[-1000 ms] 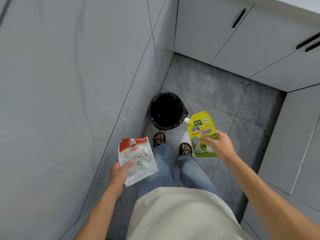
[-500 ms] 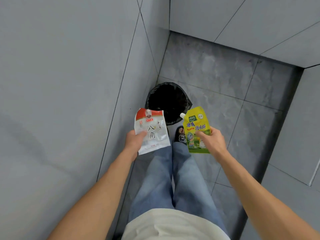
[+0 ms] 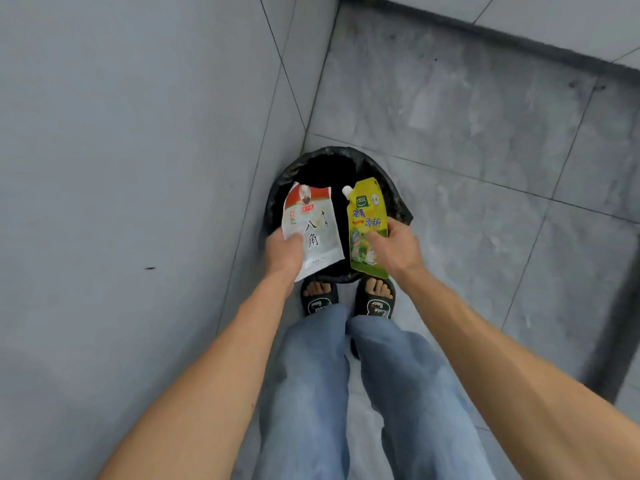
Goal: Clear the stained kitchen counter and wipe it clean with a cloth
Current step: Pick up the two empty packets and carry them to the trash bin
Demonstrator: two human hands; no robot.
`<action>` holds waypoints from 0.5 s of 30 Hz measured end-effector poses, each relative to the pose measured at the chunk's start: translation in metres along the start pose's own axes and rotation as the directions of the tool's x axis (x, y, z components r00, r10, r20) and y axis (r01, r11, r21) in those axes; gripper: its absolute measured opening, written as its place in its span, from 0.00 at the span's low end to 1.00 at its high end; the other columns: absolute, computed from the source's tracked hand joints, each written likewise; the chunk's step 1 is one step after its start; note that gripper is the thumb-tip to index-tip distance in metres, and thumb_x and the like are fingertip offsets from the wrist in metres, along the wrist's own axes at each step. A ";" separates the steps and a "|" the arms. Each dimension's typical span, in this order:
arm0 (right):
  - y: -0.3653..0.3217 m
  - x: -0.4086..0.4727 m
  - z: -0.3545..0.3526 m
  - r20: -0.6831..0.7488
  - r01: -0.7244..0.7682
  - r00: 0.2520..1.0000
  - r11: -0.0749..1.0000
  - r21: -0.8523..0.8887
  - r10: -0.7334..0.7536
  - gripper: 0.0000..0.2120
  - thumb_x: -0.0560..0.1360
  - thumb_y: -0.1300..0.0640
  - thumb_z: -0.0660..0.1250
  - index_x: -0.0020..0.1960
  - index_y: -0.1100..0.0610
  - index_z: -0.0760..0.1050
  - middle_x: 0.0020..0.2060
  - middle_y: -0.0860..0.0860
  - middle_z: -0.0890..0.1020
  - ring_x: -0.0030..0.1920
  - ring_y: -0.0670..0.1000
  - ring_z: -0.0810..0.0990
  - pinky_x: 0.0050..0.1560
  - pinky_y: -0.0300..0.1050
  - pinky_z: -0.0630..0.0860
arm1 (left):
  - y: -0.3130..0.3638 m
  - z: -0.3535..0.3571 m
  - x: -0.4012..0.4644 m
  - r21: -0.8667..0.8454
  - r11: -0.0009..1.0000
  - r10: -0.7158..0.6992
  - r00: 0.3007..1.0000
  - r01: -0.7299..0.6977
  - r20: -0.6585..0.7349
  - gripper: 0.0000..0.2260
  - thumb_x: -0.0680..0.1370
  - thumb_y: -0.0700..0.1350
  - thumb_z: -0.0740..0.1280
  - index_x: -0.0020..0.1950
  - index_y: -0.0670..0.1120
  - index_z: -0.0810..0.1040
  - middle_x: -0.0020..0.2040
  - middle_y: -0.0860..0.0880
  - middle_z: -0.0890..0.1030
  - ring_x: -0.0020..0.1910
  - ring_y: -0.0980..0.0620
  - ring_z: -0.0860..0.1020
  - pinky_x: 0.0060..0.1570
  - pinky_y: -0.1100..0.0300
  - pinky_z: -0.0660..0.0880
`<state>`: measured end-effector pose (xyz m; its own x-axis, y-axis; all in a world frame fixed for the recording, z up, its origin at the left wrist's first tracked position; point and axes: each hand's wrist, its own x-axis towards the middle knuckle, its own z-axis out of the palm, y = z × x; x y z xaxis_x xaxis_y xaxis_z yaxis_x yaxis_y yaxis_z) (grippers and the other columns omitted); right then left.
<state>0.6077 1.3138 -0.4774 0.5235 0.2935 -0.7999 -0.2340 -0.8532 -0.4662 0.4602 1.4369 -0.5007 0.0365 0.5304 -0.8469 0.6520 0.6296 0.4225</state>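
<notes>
At the bottom of my view, my two bare forearms reach forward over blue jeans (image 3: 346, 393), and just past the cuffs I see my black slippers (image 3: 375, 301), each printed with "Cute Bear" in pale letters across the strap. Beyond the toes, my left hand (image 3: 283, 249) pinches the lower left edge of a white packet (image 3: 311, 226), thumb lying on its front face and the other fingers hidden behind it; the packet has a red band across its top with a small portrait, a red square stamp whose characters are too small for me to read, and two large black characters, 八角, running down the middle. Just beside it, not touching, my right hand (image 3: 394, 249) grips a yellow spout pouch (image 3: 367, 225) at its lower right, thumb pressed across the front; its white cap sits at the upper left corner, a green logo sits below that, and blue and green Chinese lettering crosses the middle, of which I can make out only 调味料. Both packets are held upright above the open mouth of a round bin lined with a black bag (image 3: 398, 206), which stands on the grey tiled floor (image 3: 467, 140) against the grey tiled wall (image 3: 121, 133) on the left.
</notes>
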 end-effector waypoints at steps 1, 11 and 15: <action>0.006 0.019 0.012 0.008 0.013 1.000 1.000 -0.028 -0.013 0.11 0.79 0.56 0.67 0.60 0.51 0.83 0.49 0.49 0.87 0.50 0.53 0.85 0.54 0.50 0.82 | -0.006 0.008 0.018 0.000 1.000 0.001 1.000 -0.001 -0.016 0.15 0.81 0.37 0.61 0.52 0.55 0.82 0.48 0.54 0.85 0.51 0.46 0.85 0.50 0.53 0.82; 0.053 0.135 0.095 0.078 0.017 0.997 0.974 -0.225 0.001 0.16 0.83 0.58 0.60 0.69 0.58 0.74 0.59 0.60 0.82 0.61 0.65 0.79 0.56 0.50 0.74 | -0.051 0.067 0.135 0.106 0.994 -0.031 0.999 0.028 0.025 0.14 0.82 0.40 0.61 0.65 0.47 0.81 0.57 0.45 0.85 0.56 0.43 0.83 0.63 0.44 0.80; 0.053 0.116 0.094 0.065 0.011 0.998 0.976 -0.218 0.003 0.18 0.82 0.60 0.60 0.71 0.58 0.71 0.61 0.60 0.83 0.62 0.64 0.80 0.57 0.46 0.72 | -0.051 0.061 0.124 0.136 0.989 -0.053 0.998 0.050 0.022 0.20 0.82 0.41 0.64 0.74 0.46 0.76 0.66 0.46 0.82 0.63 0.44 0.81 0.67 0.46 0.78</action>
<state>0.5794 1.3429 -0.6306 0.4685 0.3180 -0.8242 -0.0444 -0.9233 -0.3815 0.4772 1.4360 -0.6468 0.0183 0.4837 -0.8751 0.7498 0.5723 0.3320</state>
